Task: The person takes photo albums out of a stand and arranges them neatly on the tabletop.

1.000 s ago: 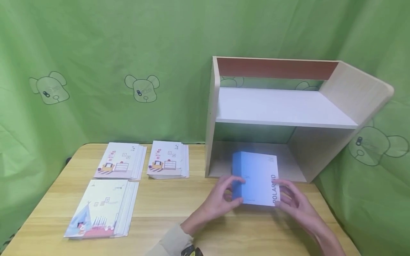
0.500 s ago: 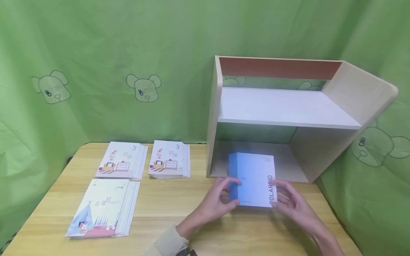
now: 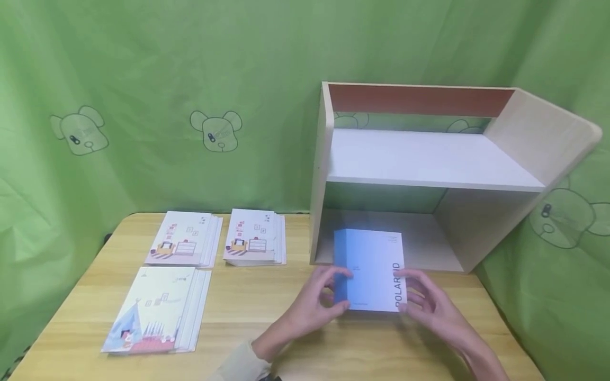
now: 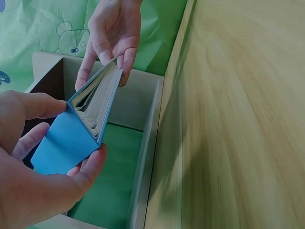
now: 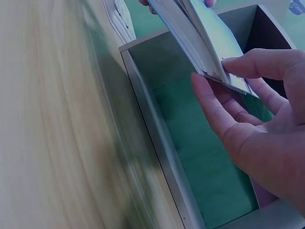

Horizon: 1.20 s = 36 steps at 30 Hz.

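A blue-to-white photo album [image 3: 374,270] lettered POLAROID is held between both hands, in front of the shelf's lower compartment. My left hand [image 3: 314,299] grips the blue spine side, thumb at the near corner and fingers at the cover. Gripping the opposite, open-page edge is my right hand [image 3: 436,304]. In the left wrist view the album's spine [image 4: 66,138] lies between the left thumb and fingers, and its pages fan slightly apart. The right wrist view shows the right thumb and fingers pinching the page edges [image 5: 214,71].
A wooden two-tier shelf [image 3: 429,159] stands at the back right, a green curtain [image 3: 267,63] behind it. Three piles of illustrated booklets lie on the left of the table: back left [image 3: 183,238], back middle [image 3: 252,235] and front left [image 3: 152,312].
Both hands and the album have shifted slightly left and nearer relative to the shelf. The grip looks the same, and the booklet piles have stayed put.
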Each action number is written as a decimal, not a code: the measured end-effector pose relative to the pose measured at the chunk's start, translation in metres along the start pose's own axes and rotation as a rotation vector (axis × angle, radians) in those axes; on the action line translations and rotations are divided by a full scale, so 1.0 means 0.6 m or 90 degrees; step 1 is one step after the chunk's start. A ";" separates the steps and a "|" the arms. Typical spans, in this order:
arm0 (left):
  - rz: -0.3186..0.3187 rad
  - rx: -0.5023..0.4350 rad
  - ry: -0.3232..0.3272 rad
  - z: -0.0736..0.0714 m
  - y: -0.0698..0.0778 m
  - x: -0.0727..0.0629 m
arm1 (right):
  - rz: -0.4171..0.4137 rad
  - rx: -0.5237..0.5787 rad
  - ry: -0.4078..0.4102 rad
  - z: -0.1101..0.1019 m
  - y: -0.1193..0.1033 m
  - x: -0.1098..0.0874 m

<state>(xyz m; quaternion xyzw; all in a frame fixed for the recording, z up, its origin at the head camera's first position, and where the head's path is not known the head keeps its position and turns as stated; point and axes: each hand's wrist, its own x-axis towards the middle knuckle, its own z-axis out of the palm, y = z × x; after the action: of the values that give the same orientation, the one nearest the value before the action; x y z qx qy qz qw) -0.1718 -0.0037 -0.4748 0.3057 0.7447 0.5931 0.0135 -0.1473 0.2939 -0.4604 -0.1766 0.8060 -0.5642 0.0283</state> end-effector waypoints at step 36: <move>-0.020 0.008 0.016 -0.079 -0.004 -0.074 | -0.007 0.089 -0.074 0.074 -0.010 0.042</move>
<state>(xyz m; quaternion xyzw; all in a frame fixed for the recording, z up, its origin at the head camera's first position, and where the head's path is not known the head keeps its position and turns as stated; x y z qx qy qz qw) -0.1550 -0.0667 -0.4781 0.2870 0.7530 0.5920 0.0116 -0.1584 0.2443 -0.4671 -0.2112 0.7608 -0.6079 0.0844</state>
